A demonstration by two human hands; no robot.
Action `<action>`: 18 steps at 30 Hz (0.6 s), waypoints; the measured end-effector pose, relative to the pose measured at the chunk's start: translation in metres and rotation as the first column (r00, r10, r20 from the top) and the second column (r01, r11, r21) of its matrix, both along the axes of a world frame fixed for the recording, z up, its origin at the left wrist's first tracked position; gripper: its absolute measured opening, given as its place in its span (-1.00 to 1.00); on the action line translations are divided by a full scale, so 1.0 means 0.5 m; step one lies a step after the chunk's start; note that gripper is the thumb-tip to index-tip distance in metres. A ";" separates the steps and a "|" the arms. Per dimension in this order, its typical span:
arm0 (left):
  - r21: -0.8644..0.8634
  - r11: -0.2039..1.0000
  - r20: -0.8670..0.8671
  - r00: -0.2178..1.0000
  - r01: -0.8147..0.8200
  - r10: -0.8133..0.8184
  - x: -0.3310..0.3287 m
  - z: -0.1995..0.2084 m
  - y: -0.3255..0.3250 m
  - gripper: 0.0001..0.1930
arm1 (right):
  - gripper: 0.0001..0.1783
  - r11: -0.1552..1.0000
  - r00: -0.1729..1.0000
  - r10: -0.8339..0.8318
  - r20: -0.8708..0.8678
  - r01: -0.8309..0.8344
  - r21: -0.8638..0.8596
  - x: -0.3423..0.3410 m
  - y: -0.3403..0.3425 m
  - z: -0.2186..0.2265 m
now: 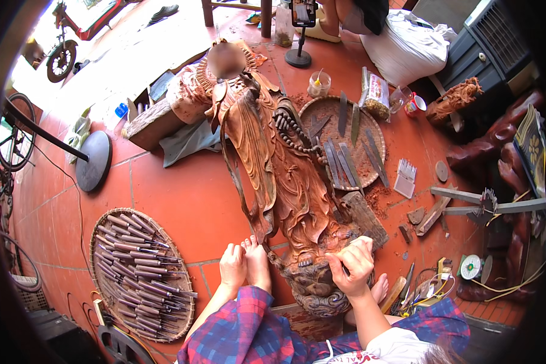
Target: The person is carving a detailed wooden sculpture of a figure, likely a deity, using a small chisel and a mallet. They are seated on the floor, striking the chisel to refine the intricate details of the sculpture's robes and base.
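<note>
A large carved wooden statue (285, 176) in a flowing robe lies with its base towards me. Dark carved scrollwork covers the base (318, 290) between my legs. Curled over the foot end of the carving, my right hand (353, 267) is closed, with its thumb against the fingers. Whatever it may hold is hidden. My left hand (232, 267) is low beside my bare left foot (258, 267), to the left of the base. Its fingers are curled under, and their inner side does not show. A string of carved beads (294, 136) crosses the statue's robe.
Wood-handled carving tools fill a woven tray (187, 276) at left. Flat files lie on a round basket (370, 127) at right. A wooden block (147, 124) lies under the statue's upper end. A phone stand (298, 58) and a seated person's leg (329, 18) are beyond.
</note>
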State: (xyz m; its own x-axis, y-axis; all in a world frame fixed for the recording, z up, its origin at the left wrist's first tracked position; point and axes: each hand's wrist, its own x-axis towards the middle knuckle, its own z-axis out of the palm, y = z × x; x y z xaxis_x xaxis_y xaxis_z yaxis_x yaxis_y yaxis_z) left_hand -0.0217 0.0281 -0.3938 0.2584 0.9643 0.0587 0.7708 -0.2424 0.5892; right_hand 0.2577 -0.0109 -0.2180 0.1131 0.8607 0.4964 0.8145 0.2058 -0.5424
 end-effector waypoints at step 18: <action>-0.064 0.993 0.161 0.981 -0.095 0.104 0.000 -0.014 0.005 -0.81 | -0.77 1.000 1.000 -0.002 -0.002 0.002 0.016 0.000 0.000 -0.006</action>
